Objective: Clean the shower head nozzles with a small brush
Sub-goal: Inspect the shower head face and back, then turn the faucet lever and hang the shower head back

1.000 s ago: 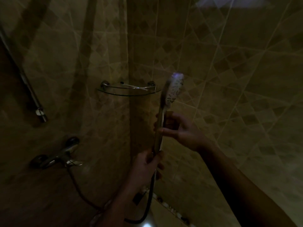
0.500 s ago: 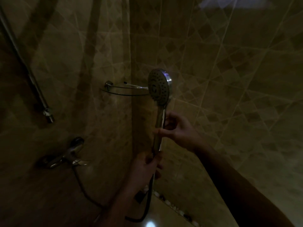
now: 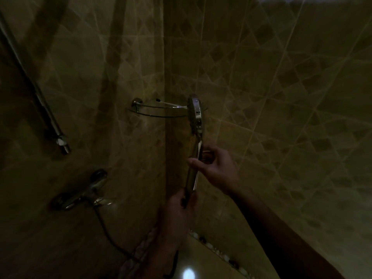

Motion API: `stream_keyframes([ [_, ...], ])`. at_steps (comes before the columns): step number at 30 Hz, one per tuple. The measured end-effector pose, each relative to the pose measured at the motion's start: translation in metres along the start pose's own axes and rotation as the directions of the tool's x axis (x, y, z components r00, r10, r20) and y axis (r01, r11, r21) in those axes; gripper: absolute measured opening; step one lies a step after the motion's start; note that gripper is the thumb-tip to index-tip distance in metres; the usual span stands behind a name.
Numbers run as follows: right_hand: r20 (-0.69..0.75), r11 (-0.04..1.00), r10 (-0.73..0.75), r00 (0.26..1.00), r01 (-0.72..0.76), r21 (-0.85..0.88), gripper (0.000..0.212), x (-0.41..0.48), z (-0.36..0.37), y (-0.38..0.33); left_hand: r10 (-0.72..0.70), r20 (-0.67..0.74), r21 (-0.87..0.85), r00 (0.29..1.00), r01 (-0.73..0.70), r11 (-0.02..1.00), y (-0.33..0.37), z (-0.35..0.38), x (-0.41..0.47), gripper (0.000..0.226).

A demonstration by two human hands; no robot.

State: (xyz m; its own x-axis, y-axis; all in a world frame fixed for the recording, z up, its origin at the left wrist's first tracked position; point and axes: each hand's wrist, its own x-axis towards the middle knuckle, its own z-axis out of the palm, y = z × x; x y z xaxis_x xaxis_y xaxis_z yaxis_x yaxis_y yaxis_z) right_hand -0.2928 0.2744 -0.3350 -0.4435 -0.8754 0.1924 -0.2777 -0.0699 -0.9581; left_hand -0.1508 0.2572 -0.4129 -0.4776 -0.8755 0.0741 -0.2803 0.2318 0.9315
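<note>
A chrome hand-held shower head (image 3: 194, 113) stands upright in the dim shower corner, seen edge-on with its nozzle face turned to the left. My left hand (image 3: 179, 210) grips the bottom of its handle. My right hand (image 3: 213, 168) holds the handle higher up, thumb across the front. A thin brush-like stick (image 3: 171, 104) with a dark tip lies on the glass corner shelf (image 3: 141, 113) just left of the head. The hose (image 3: 112, 240) runs from the handle's lower end to the mixer tap.
A chrome mixer tap (image 3: 80, 194) sits on the left wall, with a vertical rail (image 3: 46, 117) above it. Tiled walls meet in the corner behind the shower head. A pebble strip (image 3: 217, 252) borders the lit floor below.
The shower head has been rotated about its handle: the nozzle face pointed toward me half a second ago and now faces left, edge-on. Both hands kept their grip.
</note>
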Motion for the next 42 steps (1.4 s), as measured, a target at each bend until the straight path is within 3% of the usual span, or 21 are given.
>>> stream_keyframes([
  [3, 0.124, 0.968, -0.006, 0.992, -0.025, 0.250, 0.018, 0.006, -0.001, 0.004, -0.022, -0.028, 0.028, 0.999, 0.022, 0.999, -0.003, -0.002, 0.005, 0.030],
  [5, 0.232, 0.870, 0.021, 0.972, -0.132, 0.475, 0.006, 0.012, -0.002, 0.003, -0.048, 0.027, -0.045, 0.998, 0.049, 0.998, -0.005, -0.001, 0.009, 0.029],
  [8, 0.423, 0.738, 0.046, 0.905, -0.316, 0.597, 0.028, 0.022, -0.004, -0.001, -0.093, 0.180, -0.272, 0.979, 0.141, 0.952, 0.001, 0.007, 0.011, 0.044],
  [10, 0.554, 0.682, 0.019, 0.832, -0.417, 0.602, 0.036, 0.029, -0.009, -0.001, -0.173, 0.385, -0.445, 0.906, 0.347, 0.826, 0.010, 0.013, 0.016, 0.043],
  [12, 0.676, 0.641, -0.044, 0.735, -0.499, 0.584, 0.039, 0.038, -0.014, 0.002, -0.177, 0.603, -0.489, 0.778, 0.535, 0.689, 0.018, 0.016, 0.024, 0.020],
  [15, 0.815, 0.569, -0.158, 0.557, -0.624, 0.536, 0.037, 0.051, -0.018, 0.011, -0.039, 0.795, -0.440, 0.606, 0.619, 0.650, 0.014, 0.032, 0.040, 0.024],
  [16, 0.841, 0.562, -0.168, 0.514, -0.651, 0.510, 0.037, 0.056, -0.020, 0.014, 0.023, 0.820, -0.451, 0.572, 0.622, 0.640, 0.012, 0.041, 0.045, 0.024],
  [18, 0.872, 0.576, -0.130, 0.472, -0.680, 0.454, 0.036, 0.063, -0.023, 0.018, 0.026, 0.801, -0.478, 0.598, 0.613, 0.629, 0.011, 0.061, 0.052, 0.030],
  [19, 0.865, 0.604, -0.068, 0.497, -0.669, 0.432, 0.037, 0.066, -0.023, 0.020, -0.045, 0.761, -0.481, 0.647, 0.609, 0.631, 0.009, 0.072, 0.054, 0.035],
  [21, 0.751, 0.697, 0.104, 0.652, -0.586, 0.412, 0.038, 0.071, -0.021, 0.026, -0.269, 0.584, -0.486, 0.766, 0.595, 0.640, 0.004, 0.091, 0.058, 0.034],
  [24, 0.525, 0.836, 0.175, 0.833, -0.407, 0.368, 0.032, 0.079, -0.012, 0.046, -0.514, 0.225, -0.541, 0.828, 0.545, 0.641, -0.011, 0.110, 0.071, 0.016],
  [26, 0.372, 0.897, 0.217, 0.903, -0.334, 0.288, 0.035, 0.082, -0.002, 0.059, -0.567, 0.039, -0.286, 0.823, 0.553, 0.783, -0.018, 0.115, 0.081, 0.009],
  [28, 0.264, 0.920, 0.253, 0.931, -0.316, 0.233, 0.044, 0.085, 0.009, 0.069, -0.543, -0.026, -0.076, 0.840, 0.540, 0.838, -0.026, 0.116, 0.085, 0.013],
  [30, 0.282, 0.918, 0.259, 0.924, -0.326, 0.226, 0.044, 0.091, 0.015, 0.080, -0.531, 0.033, -0.205, 0.847, 0.526, 0.826, -0.029, 0.110, 0.088, 0.010],
  [31, 0.361, 0.903, 0.252, 0.898, -0.352, 0.245, 0.040, 0.096, 0.017, 0.088, -0.550, 0.084, -0.301, 0.831, 0.547, 0.781, -0.033, 0.107, 0.090, 0.008],
  [33, 0.597, 0.853, 0.179, 0.782, -0.426, 0.301, 0.030, 0.106, 0.014, 0.103, -0.543, 0.328, -0.478, 0.773, 0.632, 0.611, -0.040, 0.093, 0.089, 0.018],
  [34, 0.689, 0.824, 0.137, 0.711, -0.468, 0.319, 0.026, 0.110, 0.012, 0.110, -0.475, 0.473, -0.529, 0.742, 0.670, 0.521, -0.043, 0.086, 0.089, 0.024],
  [36, 0.785, 0.757, 0.074, 0.615, -0.547, 0.358, 0.023, 0.113, 0.016, 0.117, -0.320, 0.619, -0.588, 0.717, 0.693, 0.416, -0.051, 0.074, 0.091, 0.023],
  [39, 0.789, 0.700, 0.106, 0.605, -0.609, 0.372, 0.024, 0.111, 0.043, 0.129, -0.431, 0.579, -0.470, 0.692, 0.715, 0.518, -0.081, 0.069, 0.098, 0.023],
  [42, 0.738, 0.767, 0.169, 0.653, -0.557, 0.317, 0.024, 0.115, 0.068, 0.149, -0.497, 0.346, -0.525, 0.796, 0.603, 0.601, -0.103, 0.050, 0.102, 0.010],
])
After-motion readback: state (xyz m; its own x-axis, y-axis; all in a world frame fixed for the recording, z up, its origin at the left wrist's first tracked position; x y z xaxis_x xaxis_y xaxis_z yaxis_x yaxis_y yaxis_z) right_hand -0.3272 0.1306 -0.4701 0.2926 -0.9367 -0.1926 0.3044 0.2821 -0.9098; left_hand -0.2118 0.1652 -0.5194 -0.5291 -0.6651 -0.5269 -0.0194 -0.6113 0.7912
